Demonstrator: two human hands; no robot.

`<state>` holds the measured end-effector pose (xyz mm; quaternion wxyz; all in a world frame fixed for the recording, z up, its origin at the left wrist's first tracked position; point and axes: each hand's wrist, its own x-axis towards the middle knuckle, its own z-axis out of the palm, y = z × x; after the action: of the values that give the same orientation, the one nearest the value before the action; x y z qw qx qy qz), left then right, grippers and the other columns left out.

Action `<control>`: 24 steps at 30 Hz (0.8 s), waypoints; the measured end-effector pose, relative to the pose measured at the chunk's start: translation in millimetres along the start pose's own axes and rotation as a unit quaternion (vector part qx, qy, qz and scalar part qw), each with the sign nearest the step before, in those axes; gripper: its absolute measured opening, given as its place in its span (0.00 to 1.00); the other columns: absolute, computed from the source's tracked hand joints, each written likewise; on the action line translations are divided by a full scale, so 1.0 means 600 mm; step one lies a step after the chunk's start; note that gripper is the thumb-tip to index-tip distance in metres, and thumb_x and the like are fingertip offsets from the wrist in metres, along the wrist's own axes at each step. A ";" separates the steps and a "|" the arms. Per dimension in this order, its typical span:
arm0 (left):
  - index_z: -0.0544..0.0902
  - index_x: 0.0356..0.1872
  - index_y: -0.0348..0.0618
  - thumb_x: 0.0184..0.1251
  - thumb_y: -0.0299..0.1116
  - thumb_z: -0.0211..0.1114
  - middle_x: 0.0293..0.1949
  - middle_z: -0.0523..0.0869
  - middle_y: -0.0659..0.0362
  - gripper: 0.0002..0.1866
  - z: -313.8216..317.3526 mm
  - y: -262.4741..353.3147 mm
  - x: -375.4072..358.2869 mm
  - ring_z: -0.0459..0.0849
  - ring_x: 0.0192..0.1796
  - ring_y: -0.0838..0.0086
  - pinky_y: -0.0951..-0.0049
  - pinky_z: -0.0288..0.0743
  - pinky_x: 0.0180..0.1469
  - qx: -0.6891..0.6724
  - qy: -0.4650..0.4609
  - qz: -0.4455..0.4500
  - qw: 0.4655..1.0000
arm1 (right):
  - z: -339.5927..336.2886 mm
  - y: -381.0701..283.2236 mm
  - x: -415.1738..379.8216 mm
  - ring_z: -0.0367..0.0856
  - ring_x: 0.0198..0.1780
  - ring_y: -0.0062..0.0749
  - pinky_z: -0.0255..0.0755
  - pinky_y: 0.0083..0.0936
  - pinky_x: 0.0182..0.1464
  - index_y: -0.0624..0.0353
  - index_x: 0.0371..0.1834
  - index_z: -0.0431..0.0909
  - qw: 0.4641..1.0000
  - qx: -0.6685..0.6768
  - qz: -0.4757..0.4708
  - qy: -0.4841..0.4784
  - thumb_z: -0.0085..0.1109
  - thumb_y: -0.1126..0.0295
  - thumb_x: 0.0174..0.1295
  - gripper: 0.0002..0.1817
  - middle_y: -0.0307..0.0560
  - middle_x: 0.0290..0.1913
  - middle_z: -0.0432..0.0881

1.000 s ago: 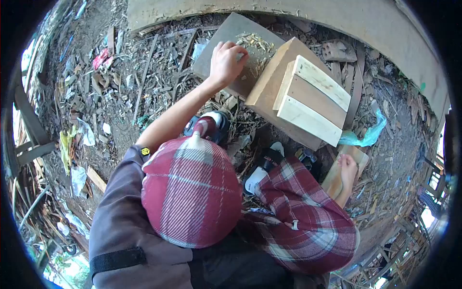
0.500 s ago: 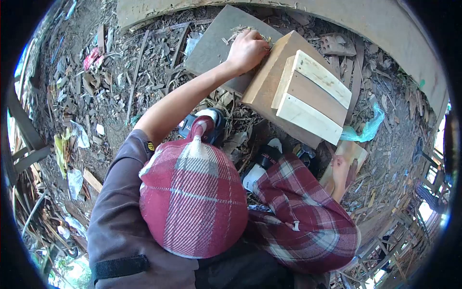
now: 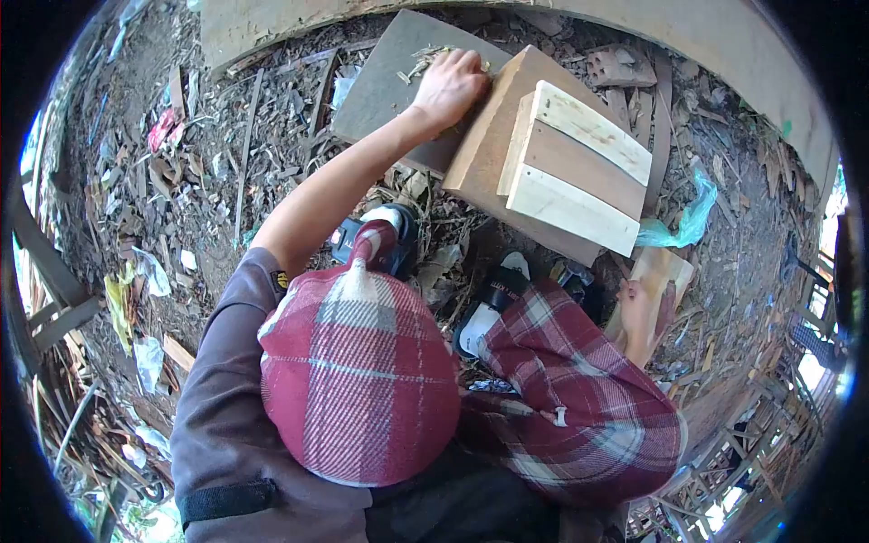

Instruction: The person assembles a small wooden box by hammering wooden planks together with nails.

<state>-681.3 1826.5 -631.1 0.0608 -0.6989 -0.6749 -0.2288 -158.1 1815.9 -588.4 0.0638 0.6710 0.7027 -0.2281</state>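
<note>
My left hand is closed over the grey board, beside small wood slivers; its fingertips are hidden, and so is anything they hold. Just right of it stands a tilted brown wooden block. Against that block rests a piece made of pale and brown slats. Lower right, my right hand grips a short pale wooden board, with the thumb on its near side and some fingers partly hidden.
Wood chips and scraps cover the dirt ground. A teal plastic bag lies right of the slats, and a holed brick sits behind them. My sandalled feet and plaid-covered knees are below. A large curved panel crosses the top.
The whole view has shifted slightly, with the block and grey board now a little further up and left. My left hand stays beside the block, and my right hand still grips the pale board.
</note>
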 end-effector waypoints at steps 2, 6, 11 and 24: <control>0.84 0.34 0.47 0.56 0.32 0.65 0.40 0.79 0.57 0.06 -0.008 -0.005 -0.004 0.79 0.43 0.62 0.62 0.73 0.47 -0.056 0.072 -0.029 0.995 | 0.012 0.018 -0.002 0.83 0.33 0.45 0.72 0.35 0.39 0.66 0.37 0.77 1.000 0.016 -0.004 0.009 0.51 0.57 0.68 0.19 0.56 0.28 0.82; 0.77 0.46 0.44 0.61 0.29 0.62 0.42 0.79 0.51 0.12 -0.069 -0.006 -0.024 0.80 0.43 0.56 0.58 0.75 0.46 -0.186 0.057 -0.154 0.969 | 0.027 0.034 -0.054 0.83 0.35 0.50 0.72 0.39 0.38 0.62 0.38 0.79 0.999 0.021 0.005 0.048 0.49 0.55 0.68 0.19 0.57 0.29 0.83; 0.75 0.49 0.43 0.73 0.37 0.47 0.42 0.81 0.44 0.13 -0.204 -0.014 0.000 0.81 0.40 0.56 0.59 0.73 0.46 -0.072 -0.079 -0.228 0.968 | 0.067 0.030 -0.167 0.82 0.33 0.53 0.72 0.42 0.35 0.59 0.33 0.80 0.981 0.047 0.037 0.183 0.50 0.58 0.67 0.16 0.57 0.28 0.82; 0.74 0.36 0.34 0.69 0.31 0.60 0.40 0.82 0.51 0.09 -0.377 -0.080 0.104 0.84 0.38 0.72 0.75 0.82 0.42 -0.152 -0.055 -0.182 0.970 | 0.216 0.005 -0.221 0.80 0.33 0.57 0.73 0.46 0.37 0.62 0.31 0.76 0.927 0.192 0.050 0.319 0.52 0.67 0.63 0.10 0.58 0.29 0.81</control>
<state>-782.7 1798.5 -415.6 -0.1259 -0.5767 -0.7503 -0.2975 -171.1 1641.9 -651.6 -0.2824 0.7420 0.5942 -0.1287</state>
